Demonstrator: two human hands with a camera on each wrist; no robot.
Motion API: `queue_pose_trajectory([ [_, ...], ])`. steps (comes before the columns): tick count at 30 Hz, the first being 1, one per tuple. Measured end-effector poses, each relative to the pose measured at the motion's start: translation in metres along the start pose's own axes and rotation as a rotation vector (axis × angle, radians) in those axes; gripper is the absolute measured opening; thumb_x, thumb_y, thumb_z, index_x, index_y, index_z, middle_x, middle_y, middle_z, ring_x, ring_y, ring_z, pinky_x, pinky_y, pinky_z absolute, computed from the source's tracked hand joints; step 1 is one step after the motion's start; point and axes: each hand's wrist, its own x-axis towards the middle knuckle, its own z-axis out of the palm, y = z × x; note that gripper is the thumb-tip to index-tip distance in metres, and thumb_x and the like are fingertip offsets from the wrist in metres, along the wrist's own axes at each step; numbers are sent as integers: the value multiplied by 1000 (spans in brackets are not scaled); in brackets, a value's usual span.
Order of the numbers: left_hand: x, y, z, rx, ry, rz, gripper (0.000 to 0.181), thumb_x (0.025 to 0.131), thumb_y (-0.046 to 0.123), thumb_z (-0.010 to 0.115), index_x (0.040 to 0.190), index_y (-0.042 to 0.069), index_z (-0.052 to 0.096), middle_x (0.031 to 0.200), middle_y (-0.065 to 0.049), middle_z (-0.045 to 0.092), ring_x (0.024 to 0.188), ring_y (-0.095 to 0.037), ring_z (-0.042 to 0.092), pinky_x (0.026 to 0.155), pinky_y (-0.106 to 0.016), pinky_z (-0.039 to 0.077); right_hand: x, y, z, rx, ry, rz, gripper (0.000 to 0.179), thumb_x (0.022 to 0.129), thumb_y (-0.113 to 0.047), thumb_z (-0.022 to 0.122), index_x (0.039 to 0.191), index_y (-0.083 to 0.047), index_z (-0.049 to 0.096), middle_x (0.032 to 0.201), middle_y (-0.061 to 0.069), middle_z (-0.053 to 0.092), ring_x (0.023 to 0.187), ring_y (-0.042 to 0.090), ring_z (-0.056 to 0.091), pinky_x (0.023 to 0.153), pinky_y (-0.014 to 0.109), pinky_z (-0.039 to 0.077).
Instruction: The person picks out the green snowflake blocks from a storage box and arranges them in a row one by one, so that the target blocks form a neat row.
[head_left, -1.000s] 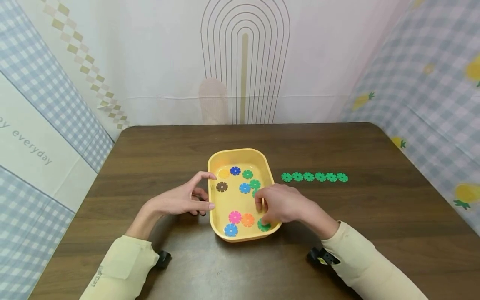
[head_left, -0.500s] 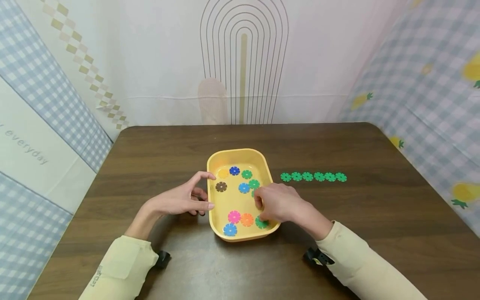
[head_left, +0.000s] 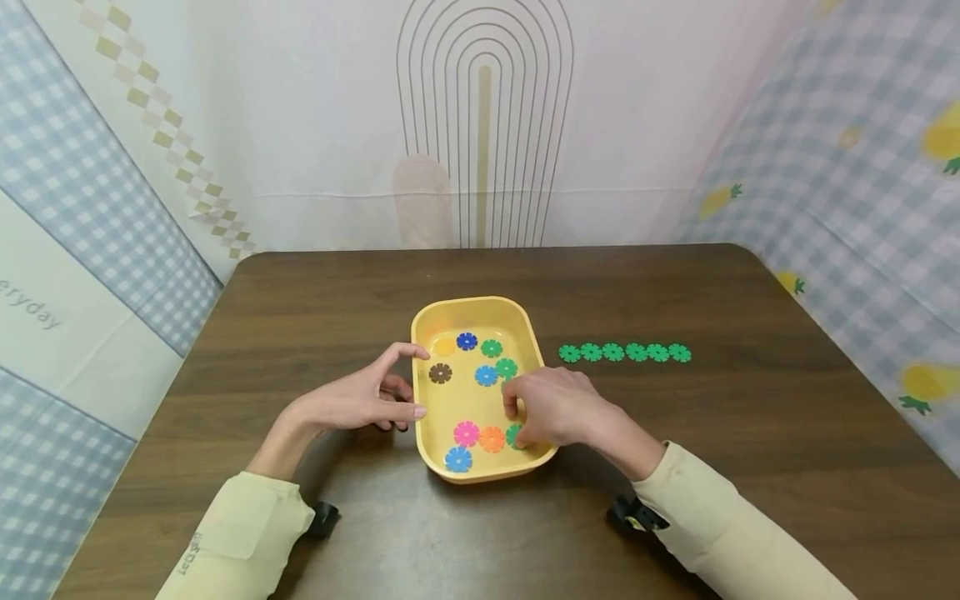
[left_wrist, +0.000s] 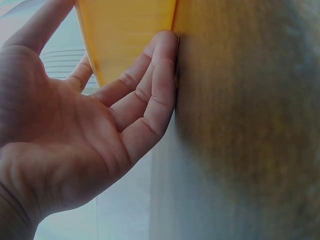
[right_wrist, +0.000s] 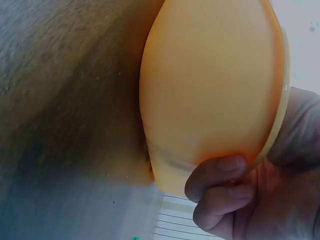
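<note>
A yellow plastic basin point(head_left: 472, 315) holds several flower-shaped plastic discs. My left hand point(head_left: 367, 396) grips its left rim, thumb and index finger over the edge; in the left wrist view the other fingers of that hand point(left_wrist: 85, 135) curl against the outer wall. Reaching over the right rim, my right hand point(head_left: 562, 404) pinches at a green disc point(head_left: 513, 436) low on the basin floor, partly hidden by the thumb. In the right wrist view, curled fingers of this hand point(right_wrist: 270, 190) sit outside the basin wall point(right_wrist: 215, 90); its inside is hidden there.
Right of the basin, several green discs point(head_left: 613, 352) form a straight row on the brown table point(head_left: 675, 292). Inside lie a brown disc point(head_left: 440, 373), a pink disc point(head_left: 467, 433), an orange disc point(head_left: 492, 439) and others. Patterned cloth point(head_left: 322, 125) hangs behind the table.
The green disc at my right thumb has slid slightly left and away from the basin's near right corner, with the hand. My left hand keeps its place on the rim.
</note>
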Motion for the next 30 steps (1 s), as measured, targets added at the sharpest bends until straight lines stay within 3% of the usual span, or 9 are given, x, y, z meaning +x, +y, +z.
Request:
queue_pose_trajectory([
  [15, -1, 4, 0, 11, -4, 12, 79, 97, 35, 77, 154, 23, 24, 119, -18, 68, 93, -28, 71, 82, -40, 58, 0, -2, -2, -37, -13, 3, 23, 77, -28, 92, 83, -28, 70, 75, -3, 59, 78, 19, 54, 67, 38, 43],
  [30, 0, 0, 0, 8, -2, 1, 78, 96, 35, 79, 153, 25, 25, 124, -18, 68, 94, -27, 72, 82, -39, 58, 2, 4, -3, 72, -12, -39, 29, 82, -14, 89, 82, -25, 62, 78, -2, 60, 76, 20, 56, 61, 34, 45],
])
